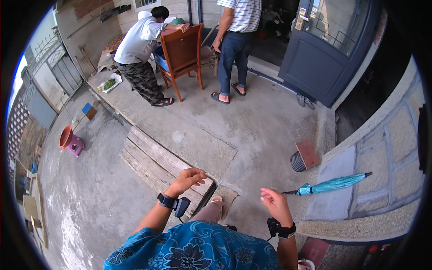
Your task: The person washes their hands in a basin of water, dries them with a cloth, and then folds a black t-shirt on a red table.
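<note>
My left hand (pixel 191 179) is raised in front of me with loosely curled fingers and nothing in it, above the end of a plank bench or step (pixel 162 158). My right hand (pixel 272 199) is held up opposite it, its fingers slightly bent and holding nothing. Both wrists carry a strapped black device. Just right of my right hand, a folded teal umbrella (pixel 337 183) leans by the stone wall, its black tip pointing away to the right. A brick-red board (pixel 307 154) rests against a dark ribbed coil (pixel 297 162) beyond the umbrella.
Ahead, a person in camouflage trousers (pixel 138 74) bends beside a wooden chair (pixel 182 50); another person in jeans (pixel 233 54) stands near the open blue door (pixel 320 64). Greens lie on a white sheet (pixel 109 83). An orange basin (pixel 66 136) and pink stool (pixel 75 145) stand left. The concrete floor has a raised edge.
</note>
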